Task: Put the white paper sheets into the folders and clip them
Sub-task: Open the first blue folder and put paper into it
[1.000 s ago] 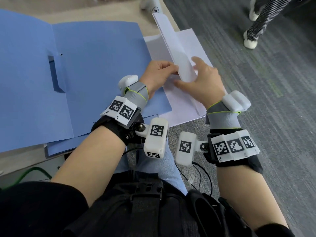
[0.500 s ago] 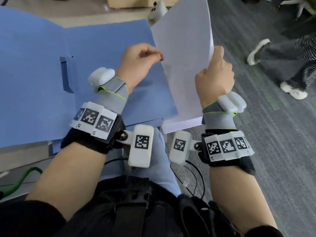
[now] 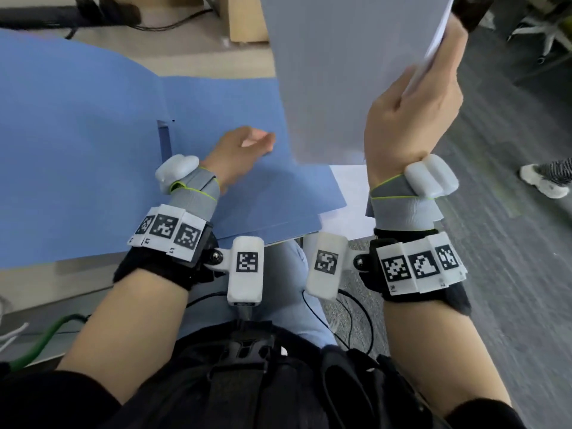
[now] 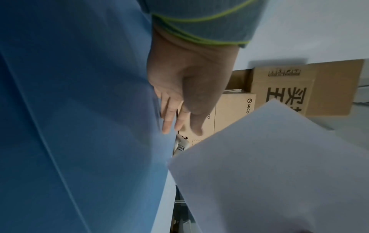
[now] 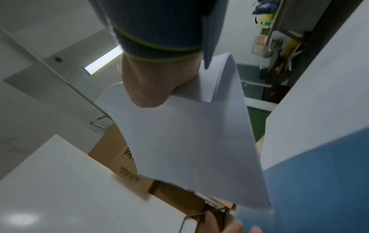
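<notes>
An open blue folder (image 3: 93,150) lies flat on the table, with a small pocket slit near its fold. My right hand (image 3: 411,119) grips a stack of white paper sheets (image 3: 334,72) by its right edge and holds it upright above the folder's right half. The wrist view shows the thumb pressed on the sheets (image 5: 189,141). My left hand (image 3: 244,147) rests on the folder's right leaf just below the raised sheets, fingers straight (image 4: 179,110) and holding nothing. More white paper (image 3: 349,193) lies on the table under the folder's right corner.
A second blue folder (image 3: 278,233) sticks out beneath the open one at the table's near edge. Cardboard boxes (image 3: 247,20) and cables (image 3: 161,24) stand at the back. A marker (image 4: 180,145) lies beyond the folder. Another person's shoe (image 3: 544,178) is on the carpet at right.
My right hand has lifted the sheets off the table and raised them upright. My left hand let go of them and dropped onto the folder.
</notes>
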Demonstrator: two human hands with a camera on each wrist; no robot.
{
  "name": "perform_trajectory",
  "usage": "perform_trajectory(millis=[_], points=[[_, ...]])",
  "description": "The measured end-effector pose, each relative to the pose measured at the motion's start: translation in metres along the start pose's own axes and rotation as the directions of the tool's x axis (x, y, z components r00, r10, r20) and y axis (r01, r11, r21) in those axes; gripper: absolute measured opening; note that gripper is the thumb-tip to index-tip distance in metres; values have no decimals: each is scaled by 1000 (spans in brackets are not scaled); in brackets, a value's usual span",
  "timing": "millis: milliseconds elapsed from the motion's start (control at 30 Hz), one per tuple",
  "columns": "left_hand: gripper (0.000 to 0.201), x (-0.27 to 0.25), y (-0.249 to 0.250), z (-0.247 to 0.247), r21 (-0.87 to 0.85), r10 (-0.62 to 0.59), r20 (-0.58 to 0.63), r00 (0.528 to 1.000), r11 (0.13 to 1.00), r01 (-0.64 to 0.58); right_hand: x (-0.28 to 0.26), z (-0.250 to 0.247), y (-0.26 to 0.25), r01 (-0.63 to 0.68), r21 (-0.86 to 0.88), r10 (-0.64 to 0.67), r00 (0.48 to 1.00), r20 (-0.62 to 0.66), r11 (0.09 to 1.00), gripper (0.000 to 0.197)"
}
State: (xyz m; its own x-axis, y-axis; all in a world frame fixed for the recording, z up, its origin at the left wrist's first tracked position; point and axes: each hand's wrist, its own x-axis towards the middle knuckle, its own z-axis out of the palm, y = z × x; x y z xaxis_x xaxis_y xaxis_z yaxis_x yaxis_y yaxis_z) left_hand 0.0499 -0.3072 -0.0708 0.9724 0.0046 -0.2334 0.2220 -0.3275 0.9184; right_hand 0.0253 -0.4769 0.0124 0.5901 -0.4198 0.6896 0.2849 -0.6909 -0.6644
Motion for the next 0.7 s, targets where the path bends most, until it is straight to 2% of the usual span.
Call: perform_trajectory(millis=[100, 167, 267, 333, 400, 467, 533, 567, 600, 700], points=[[18, -2, 8, -7, -51, 115, -98, 988, 991, -121, -5, 11, -2, -43, 169, 46, 999, -13, 985, 56], [22, -5, 16, -13, -73, 206, -214, 955, 971, -226, -9, 19, 2, -51, 274, 47, 999, 21, 960, 47], [25, -11, 25, -26, -258, 316, -374, 872, 867, -425, -14, 27, 6, -103, 446, 60, 992, 109, 889, 35], [35, -15, 27, -34, -354, 316, -414, 854, 808, -471, -17, 31, 11, -223, 518, 133, 969, 206, 826, 28], [36, -21, 28, -37, -375, 301, -397, 867, 809, -453, -19, 33, 21, -365, 501, 215, 918, 332, 785, 18], [28, -27, 28, -36, -379, 234, -355, 905, 849, -369, -22, 34, 30, -502, 410, 292, 830, 474, 761, 2], [15, -29, 29, -33, -363, 148, -290, 946, 897, -251, -24, 32, 34, -624, 353, 368, 734, 571, 698, 9], [13, -31, 31, -31, -344, 119, -274, 954, 915, -213, -25, 31, 34, -659, 351, 392, 709, 587, 665, 14], [12, -31, 33, -30, -327, 115, -274, 955, 923, -205, -24, 31, 33, -672, 360, 403, 703, 587, 647, 18], [5, -32, 42, -31, -307, 183, -328, 927, 907, -288, -19, 30, 27, -648, 425, 388, 739, 551, 632, 20]])
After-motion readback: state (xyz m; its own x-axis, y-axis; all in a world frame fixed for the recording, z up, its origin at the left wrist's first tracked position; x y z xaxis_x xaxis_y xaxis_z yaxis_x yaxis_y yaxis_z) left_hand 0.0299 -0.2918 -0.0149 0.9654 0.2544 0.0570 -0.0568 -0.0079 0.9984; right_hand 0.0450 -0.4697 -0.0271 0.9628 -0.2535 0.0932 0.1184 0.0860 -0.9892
